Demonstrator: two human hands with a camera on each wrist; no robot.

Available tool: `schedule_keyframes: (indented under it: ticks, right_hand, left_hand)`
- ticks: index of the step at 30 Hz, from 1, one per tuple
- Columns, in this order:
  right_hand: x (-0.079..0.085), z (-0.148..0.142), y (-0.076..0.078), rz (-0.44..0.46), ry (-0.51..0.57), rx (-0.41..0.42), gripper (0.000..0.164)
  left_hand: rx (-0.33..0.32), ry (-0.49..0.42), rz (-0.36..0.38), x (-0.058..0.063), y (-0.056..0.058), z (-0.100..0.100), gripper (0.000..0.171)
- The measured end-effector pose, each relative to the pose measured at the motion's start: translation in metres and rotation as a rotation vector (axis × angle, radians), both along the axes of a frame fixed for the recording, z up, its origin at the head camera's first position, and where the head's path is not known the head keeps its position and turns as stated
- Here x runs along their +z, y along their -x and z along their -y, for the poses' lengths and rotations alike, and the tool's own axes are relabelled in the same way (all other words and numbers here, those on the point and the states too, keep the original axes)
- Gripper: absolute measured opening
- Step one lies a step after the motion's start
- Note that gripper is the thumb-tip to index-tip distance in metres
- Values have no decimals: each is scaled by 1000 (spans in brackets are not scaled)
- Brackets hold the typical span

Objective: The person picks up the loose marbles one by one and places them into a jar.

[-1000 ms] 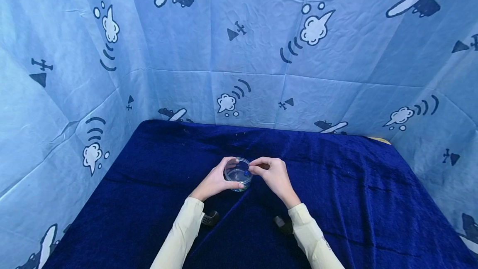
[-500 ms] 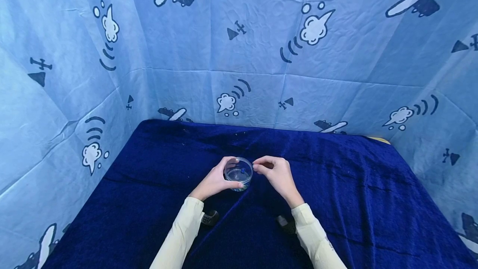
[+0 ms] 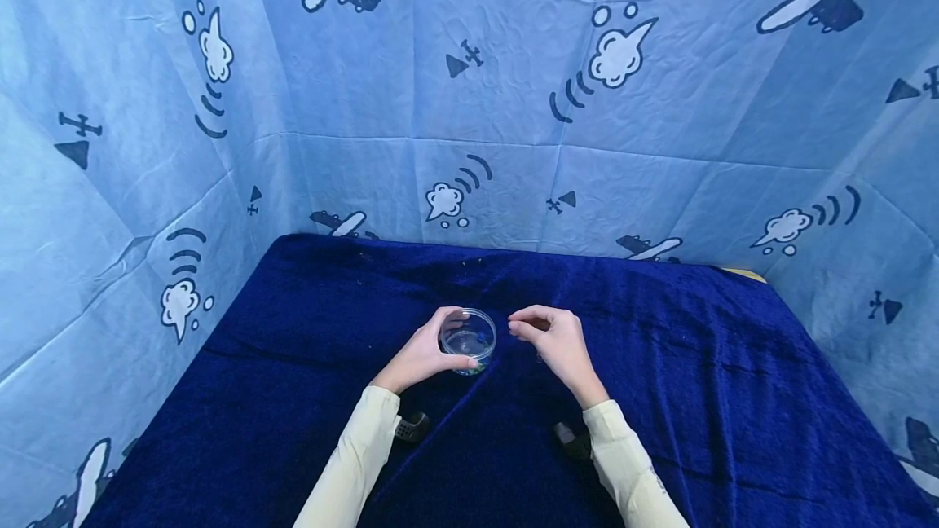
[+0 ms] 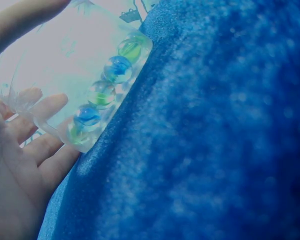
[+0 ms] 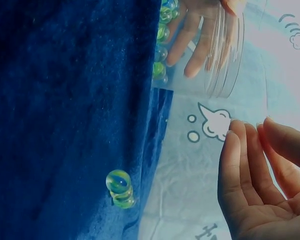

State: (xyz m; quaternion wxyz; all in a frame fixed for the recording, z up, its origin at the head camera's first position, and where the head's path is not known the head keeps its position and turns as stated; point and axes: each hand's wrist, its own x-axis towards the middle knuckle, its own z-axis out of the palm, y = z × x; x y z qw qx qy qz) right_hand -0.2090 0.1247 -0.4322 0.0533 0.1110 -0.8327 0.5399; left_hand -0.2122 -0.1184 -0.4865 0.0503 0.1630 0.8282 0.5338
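Observation:
My left hand (image 3: pixel 424 355) grips a clear round plastic jar (image 3: pixel 468 342), its mouth open and tipped toward the head camera. Thumb and fingers wrap the jar's sides. Several glass marbles (image 4: pixel 118 69) with blue and green swirls lie along the jar's bottom in the left wrist view. Just right of the rim, apart from it, is my right hand (image 3: pixel 555 341). Its fingers are loosely curved toward the thumb, and no object shows between them in the right wrist view. Below that hand, a few more marbles (image 5: pixel 118 182) rest close together on the dark blue cloth.
A dark blue velvet cloth (image 3: pixel 352 292) covers the table. Light blue curtains (image 3: pixel 506 88) printed with planes and clouds stand behind and at both sides. Dark devices, one (image 3: pixel 413 429) at the left wrist, sit under the sleeves.
A blue marble left my right fingertips at the jar's rim and dropped inside. My right hand has since drawn away to the right. The left hand and jar stay nearly still.

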Motion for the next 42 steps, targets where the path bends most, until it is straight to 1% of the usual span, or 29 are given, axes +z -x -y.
schedule_keyframes:
  ticks: [5,13,20,23,32,36,42]
  right_hand:
    - [0,-2,0,13,13,-16,11]
    - [-3,-7,1,-1,42,3,14]
    - [-6,-13,3,13,49,-26,13]
    - [-7,-14,3,19,31,-36,11]
    - [-15,-24,4,25,-103,-48,8]
    - [-17,-28,4,23,-128,-48,7]
    - [-20,-32,4,20,-148,-41,8]
  left_hand:
    - [-1,0,-1,1,-1,0,83]
    - [9,6,6,0,0,0,81]
    - [9,5,-2,0,0,0,81]
    - [9,8,-10,0,0,0,81]
    - [11,7,-7,0,-1,0,82]
    - [10,7,-13,-1,-1,0,82]
    - [12,16,-3,1,-1,0,82]
